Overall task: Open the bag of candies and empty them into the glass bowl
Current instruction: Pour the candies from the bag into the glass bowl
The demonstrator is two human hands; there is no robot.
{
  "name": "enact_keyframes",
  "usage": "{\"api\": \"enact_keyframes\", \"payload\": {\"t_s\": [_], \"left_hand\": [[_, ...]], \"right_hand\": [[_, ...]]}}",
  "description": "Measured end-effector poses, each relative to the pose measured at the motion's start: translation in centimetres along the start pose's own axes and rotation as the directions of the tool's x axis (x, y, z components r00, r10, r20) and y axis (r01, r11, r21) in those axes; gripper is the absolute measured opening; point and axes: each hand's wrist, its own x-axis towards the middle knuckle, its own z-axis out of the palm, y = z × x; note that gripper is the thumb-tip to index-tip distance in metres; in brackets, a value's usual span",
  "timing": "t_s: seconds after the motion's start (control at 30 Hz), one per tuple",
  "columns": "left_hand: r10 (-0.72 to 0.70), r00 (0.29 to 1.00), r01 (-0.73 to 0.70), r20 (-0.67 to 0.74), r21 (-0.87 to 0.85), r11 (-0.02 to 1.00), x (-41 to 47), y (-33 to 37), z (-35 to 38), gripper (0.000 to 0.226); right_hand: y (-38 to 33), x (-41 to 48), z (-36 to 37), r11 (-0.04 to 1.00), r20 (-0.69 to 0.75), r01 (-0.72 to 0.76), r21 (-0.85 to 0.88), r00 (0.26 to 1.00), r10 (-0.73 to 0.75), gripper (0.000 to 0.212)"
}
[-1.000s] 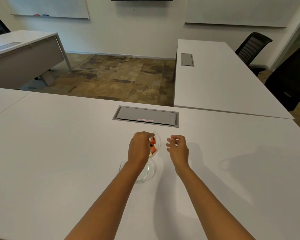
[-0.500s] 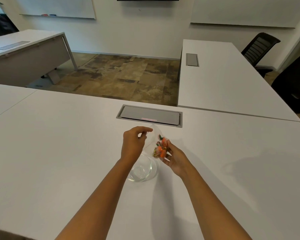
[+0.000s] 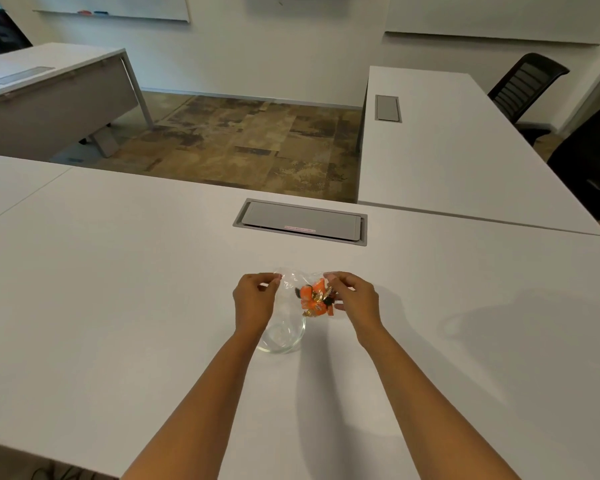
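Observation:
A clear plastic bag (image 3: 290, 284) with several orange and dark wrapped candies (image 3: 314, 299) hangs between my two hands, just above the far rim of the glass bowl (image 3: 284, 341). My left hand (image 3: 253, 303) pinches the bag's top left corner. My right hand (image 3: 355, 299) pinches its top right corner, with the candies bunched right beside its fingers. The glass bowl stands on the white table (image 3: 118, 306), partly hidden by my left wrist, and I see nothing inside it.
A grey cable hatch (image 3: 300, 221) is set into the table just beyond my hands. A second white table (image 3: 447, 150) stands at the right with black chairs (image 3: 523, 84) behind it. Another desk (image 3: 49, 95) stands at the far left.
My right hand has moved from under the candies up to the bag's top right corner. The bag now stretches wide between both hands, over the bowl.

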Motion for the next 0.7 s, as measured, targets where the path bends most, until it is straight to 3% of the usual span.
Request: {"api": "enact_keyframes", "payload": {"t_s": [0.2, 0.47, 0.7], "left_hand": [[-0.17, 0.985, 0.168, -0.008, -0.12, 0.979, 0.0, -2.8, -0.2, 0.023], [-0.305, 0.952, 0.298, -0.02, -0.173, 0.939, 0.4, -5.1, -0.7, 0.02], [-0.348, 0.937, 0.338, -0.023, -0.183, 0.923, 0.5, -6.0, -0.6, 0.015]], "right_hand": [[0.0, -0.6, 1.5, 0.916, -0.032, 0.209, -0.343, 0.972, -0.234, 0.023], [-0.2, -1.6, 3.1, 0.805, 0.04, 0.31, -0.506, 0.94, -0.337, 0.024], [-1.1, -2.1, 3.9, 0.603, 0.177, 0.478, -0.639, 0.854, -0.489, 0.024]]}}
